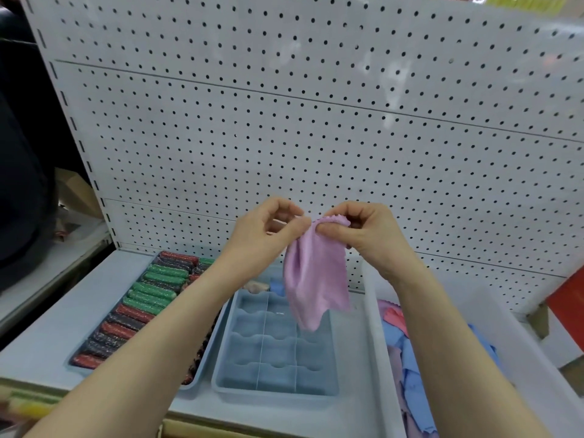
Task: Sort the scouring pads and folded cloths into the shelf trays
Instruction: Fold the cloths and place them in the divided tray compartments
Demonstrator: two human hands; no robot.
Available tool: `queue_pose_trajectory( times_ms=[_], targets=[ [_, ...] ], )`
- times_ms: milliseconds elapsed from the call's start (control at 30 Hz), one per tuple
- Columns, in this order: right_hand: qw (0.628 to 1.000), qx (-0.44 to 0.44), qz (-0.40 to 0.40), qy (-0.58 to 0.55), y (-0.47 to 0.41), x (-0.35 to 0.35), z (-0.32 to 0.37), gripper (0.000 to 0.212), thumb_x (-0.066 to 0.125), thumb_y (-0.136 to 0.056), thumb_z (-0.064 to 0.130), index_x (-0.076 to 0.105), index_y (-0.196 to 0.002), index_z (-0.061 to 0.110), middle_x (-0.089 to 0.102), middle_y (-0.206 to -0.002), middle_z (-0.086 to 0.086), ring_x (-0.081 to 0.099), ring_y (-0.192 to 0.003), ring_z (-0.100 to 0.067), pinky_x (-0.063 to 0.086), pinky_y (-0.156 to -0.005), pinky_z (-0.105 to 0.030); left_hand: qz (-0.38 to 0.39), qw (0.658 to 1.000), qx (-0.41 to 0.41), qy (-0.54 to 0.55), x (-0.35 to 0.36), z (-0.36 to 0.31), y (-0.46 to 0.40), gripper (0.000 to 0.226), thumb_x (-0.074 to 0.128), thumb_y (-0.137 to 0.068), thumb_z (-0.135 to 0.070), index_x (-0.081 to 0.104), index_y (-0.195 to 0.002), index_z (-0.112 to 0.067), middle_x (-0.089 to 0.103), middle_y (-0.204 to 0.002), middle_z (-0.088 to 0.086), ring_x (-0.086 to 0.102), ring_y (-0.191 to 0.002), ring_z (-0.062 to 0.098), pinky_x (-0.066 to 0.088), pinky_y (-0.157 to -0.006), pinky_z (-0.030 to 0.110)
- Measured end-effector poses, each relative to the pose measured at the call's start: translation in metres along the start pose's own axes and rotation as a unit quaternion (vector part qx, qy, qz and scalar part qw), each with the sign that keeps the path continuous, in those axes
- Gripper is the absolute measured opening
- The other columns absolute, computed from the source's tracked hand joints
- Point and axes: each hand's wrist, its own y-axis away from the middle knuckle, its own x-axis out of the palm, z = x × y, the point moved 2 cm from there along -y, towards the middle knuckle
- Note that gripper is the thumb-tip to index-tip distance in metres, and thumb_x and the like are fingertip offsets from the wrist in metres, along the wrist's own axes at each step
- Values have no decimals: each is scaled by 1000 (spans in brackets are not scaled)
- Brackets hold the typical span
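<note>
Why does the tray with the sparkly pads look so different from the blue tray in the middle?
The left tray is packed with rows of green, red and dark pads; the middle tray is almost bare, with cloths only at its far end. The middle tray has wavy dividers making little compartments; none show in the left tray. Both are pale plastic and sit side by side on the shelf.

A soft purple cloth (316, 279) hangs down, pinched at its top edge, above a blue tray (275, 390) with many little boxes. Two small cloths sit in the tray's far boxes. Beside it, another tray (189, 385) holds rows of red, green and black sparkly scouring pads (142, 298).
</note>
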Motion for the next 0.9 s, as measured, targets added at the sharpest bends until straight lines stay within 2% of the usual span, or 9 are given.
queue_pose_trajectory(
  times_ms=[33, 133, 233, 333, 433, 500, 633, 733, 900],
  targets=[
    [1000, -1, -3, 4, 0, 0, 0, 6, 82, -78, 16, 77, -80, 19, 69, -76, -7, 56, -71, -14, 45, -63, -26, 16, 999, -2, -46, 1, -1, 0, 9, 68, -82, -35, 65, -91, -37, 69, -87, -16, 65, -77, 4, 56, -73, 21],
    [999, -3, -11, 35, 0, -3, 0, 6, 81, -78, 17, 76, -79, 19, 67, -73, -5, 53, -70, -15, 43, -65, -30, 15, 981, -15, -191, 0, 0, 0, 34, 57, -80, 0, 64, -92, -32, 68, -88, -13, 65, -79, 6, 57, -77, 32],
    [996, 3, -36, 76, 0, -5, -5, 6, 80, -78, 14, 75, -77, 18, 69, -73, -6, 53, -66, -14, 44, -64, -29, -12, 993, -51, -103, -11, 0, -4, 48, 45, -80, 12, 63, -98, -28, 68, -101, -9, 68, -94, 10, 55, -82, 31],
    [996, 17, -62, 66, 0, -8, -11, 5, 79, -80, 14, 75, -79, 17, 66, -67, 8, 51, -60, -8, 42, -57, -19, -14, 997, -62, 52, -19, 0, -5, 39, 49, -89, 1, 62, -112, -28, 68, -112, -7, 66, -102, 6, 52, -93, 28],
    [997, 29, -57, 38, -1, -9, -11, 6, 80, -79, 17, 75, -81, 19, 67, -70, 1, 44, -55, -11, 35, -48, -19, 45, 996, -60, -48, -9, 6, -4, 38, 72, -83, -32, 61, -119, -35, 67, -111, -16, 64, -99, -3, 51, -82, 17],
    [998, 25, -45, 37, -3, -9, -10, 7, 80, -79, 17, 75, -81, 20, 69, -75, -8, 45, -56, -15, 38, -47, -22, 34, 993, -70, -92, -1, 12, -6, 39, 81, -76, -28, 65, -110, -36, 69, -103, -14, 67, -92, 2, 53, -77, 16],
    [997, 23, -52, 43, -7, -14, -14, 13, 80, -78, 11, 73, -75, 22, 66, -66, 0, 53, -58, -12, 48, -56, -21, -27, 997, -64, -35, -3, 17, -12, 17, 75, -83, -14, 72, -90, -29, 75, -83, -2, 68, -76, 10, 56, -75, 22],
    [997, 26, -68, 23, -7, -20, -19, 16, 79, -78, 7, 75, -74, 22, 71, -71, 1, 61, -64, -11, 52, -62, -19, 5, 996, -66, 60, -8, 17, -13, 26, 58, -95, -8, 75, -94, -28, 76, -88, 6, 70, -80, 13, 58, -77, 25],
    [998, 38, -43, -1, -8, -19, -25, 16, 76, -81, 3, 78, -80, 19, 75, -79, -3, 67, -70, -13, 56, -68, -23, -8, 999, -42, 18, -11, 16, -16, 35, 42, -102, -4, 67, -114, -25, 75, -99, -1, 71, -91, 12, 54, -75, 15]
  ],
)
